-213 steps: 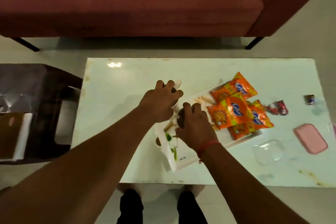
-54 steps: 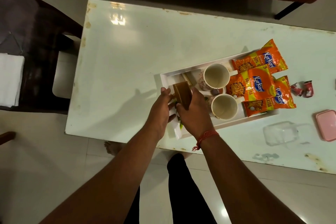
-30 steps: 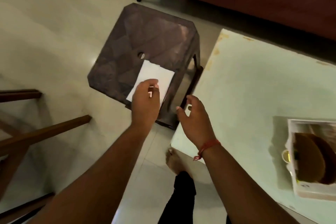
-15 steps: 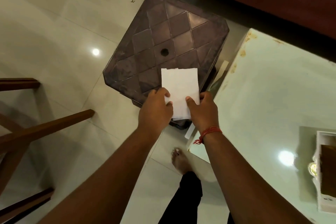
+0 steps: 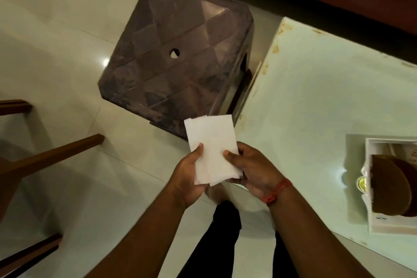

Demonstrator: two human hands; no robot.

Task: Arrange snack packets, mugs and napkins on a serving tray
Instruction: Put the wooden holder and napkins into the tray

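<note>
- Fingers of both hands pinch the white napkins (image 5: pixel 212 149): left hand (image 5: pixel 189 176) with thumb on top at the stack's 8 o'clock edge, right hand (image 5: pixel 250 169) with thumb on top at the 4 o'clock edge, remaining fingers curled beneath.
- Change from half a second ago: napkins then lay over the near edge of the dark stool (image 5: pixel 176 58); now lifted clear of the seat and drawn toward the body, held in the air over the floor (image 5: pixel 56 29) off the stool's 5 o'clock corner.
- Stool seat shows its diamond pattern and centre hole, nothing lying on it.
- Stack appears to be several sheets; lower edges uneven, one sheet slipping out at the bottom.
- Both forearms reach in from 6 o'clock, wrists close together, a red thread band (image 5: pixel 276 190) on the right wrist.
- Bench (image 5: pixel 316 108) at 3 o'clock of the hands; its near corner just beside the right hand.
- Serving tray (image 5: pixel 370 187) on the bench at the far 3 o'clock edge of view, cut off by the frame; brown rounded items (image 5: pixel 388 187) inside it, kind not clear.
- Wooden furniture legs (image 5: pixel 52 156) at 9 o'clock.
</note>
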